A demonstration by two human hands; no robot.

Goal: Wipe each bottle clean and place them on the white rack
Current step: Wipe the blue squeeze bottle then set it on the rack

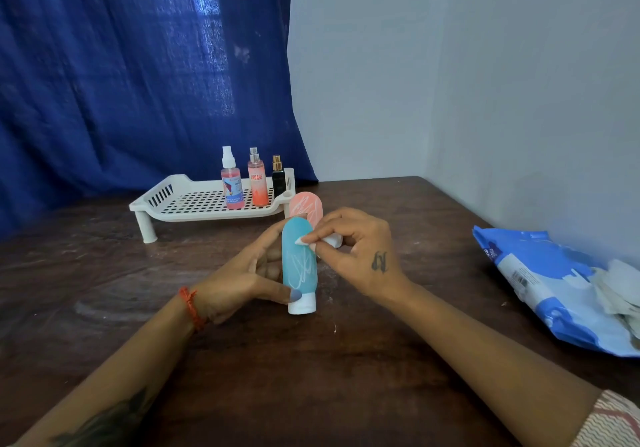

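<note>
A blue tube bottle [298,263] with white scribbles stands on its white cap in the middle of the table. My left hand [242,280] grips it from the left, thumb near the cap. My right hand [353,252] pinches a small white piece against the bottle's upper right side; whether it is chalk or a wipe I cannot tell. A pink scribbled tube bottle [306,209] stands just behind. The white rack [194,204] sits further back, holding a pink spray bottle [232,183], an orange spray bottle [257,183] and a small dark bottle [278,176].
A blue and white pack of wipes [540,283] lies at the right table edge with loose white wipes [616,287] on it. A blue curtain hangs behind the rack; a pale wall runs along the right. The dark wooden table shows white smears.
</note>
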